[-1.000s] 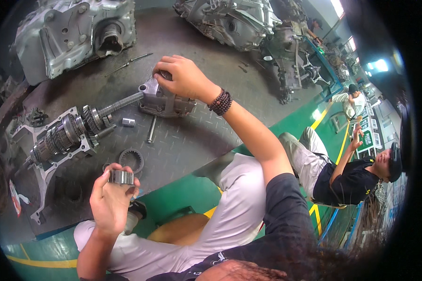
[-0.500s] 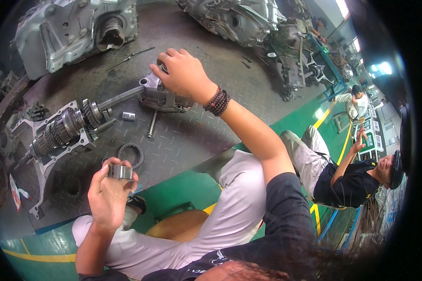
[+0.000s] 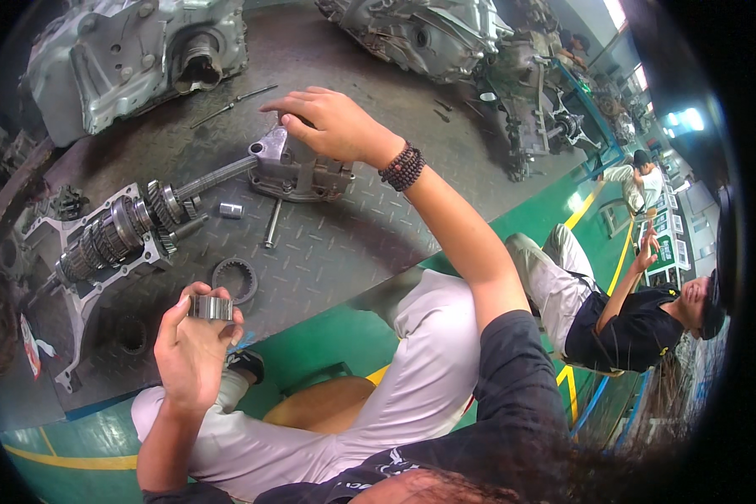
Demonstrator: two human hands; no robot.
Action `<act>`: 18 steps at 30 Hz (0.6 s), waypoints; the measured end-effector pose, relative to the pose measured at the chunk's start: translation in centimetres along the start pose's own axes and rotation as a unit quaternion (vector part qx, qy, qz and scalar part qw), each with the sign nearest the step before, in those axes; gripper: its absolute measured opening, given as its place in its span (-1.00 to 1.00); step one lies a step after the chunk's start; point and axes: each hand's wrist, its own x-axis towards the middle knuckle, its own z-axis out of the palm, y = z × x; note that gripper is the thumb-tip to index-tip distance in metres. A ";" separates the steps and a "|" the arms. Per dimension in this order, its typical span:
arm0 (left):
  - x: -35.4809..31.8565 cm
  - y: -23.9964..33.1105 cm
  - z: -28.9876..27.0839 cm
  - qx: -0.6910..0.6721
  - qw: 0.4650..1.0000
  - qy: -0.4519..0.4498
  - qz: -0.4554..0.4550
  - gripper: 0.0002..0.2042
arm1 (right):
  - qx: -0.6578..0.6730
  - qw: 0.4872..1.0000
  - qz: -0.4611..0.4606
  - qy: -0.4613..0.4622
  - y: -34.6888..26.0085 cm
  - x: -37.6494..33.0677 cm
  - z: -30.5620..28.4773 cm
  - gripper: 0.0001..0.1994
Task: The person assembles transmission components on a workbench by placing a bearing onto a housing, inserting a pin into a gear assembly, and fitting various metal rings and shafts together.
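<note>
My left hand (image 3: pixel 189 361) is closed around a toothed metal hub (image 3: pixel 211 308), pinching it between thumb and fingers above the near table edge. My right hand (image 3: pixel 338 126), with a beaded bracelet on the wrist, is stretched over a small metal housing (image 3: pixel 298 178). Its fingers are extended and apart, and whether they touch the housing is hard to see. A splined shaft runs from the housing to a gear shaft assembly (image 3: pixel 109 231) lying in an open case at the left. Near my left hand lies a toothed ring (image 3: pixel 253 290).
A short metal sleeve (image 3: pixel 231 210) and a long bolt (image 3: pixel 272 223) lie by the housing. A thin rod (image 3: pixel 233 106) lies farther back. Large gearbox casings (image 3: pixel 134 59) stand along the far side. At the right sits another person (image 3: pixel 617 323).
My right hand's fingers have straightened and lifted off the top of the housing, the hand shifting slightly to the right. My left hand holds the hub nearly still.
</note>
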 end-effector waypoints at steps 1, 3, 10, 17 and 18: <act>0.0 0.0 0.0 -0.002 1.000 0.001 -0.001 -0.67 | 0.003 1.000 -0.001 0.003 -0.1 0.0 0.0 -0.70; 0.0 0.0 0.1 0.001 1.000 0.001 -0.001 -0.67 | 0.011 1.000 -0.012 -0.005 0.4 0.0 -0.2 -0.70; 0.0 0.0 -0.4 0.027 0.999 -0.029 -0.003 -0.66 | -0.060 0.995 0.064 -0.036 -0.7 -0.2 0.2 -0.69; 0.0 -0.2 0.2 0.012 1.000 -0.012 -0.006 -0.68 | -0.124 0.984 0.123 -0.015 -1.7 -0.5 1.0 -0.64; 0.1 -0.2 -0.1 0.016 1.000 -0.022 -0.005 -0.67 | -0.134 0.984 0.114 0.009 -1.9 -0.4 1.1 -0.65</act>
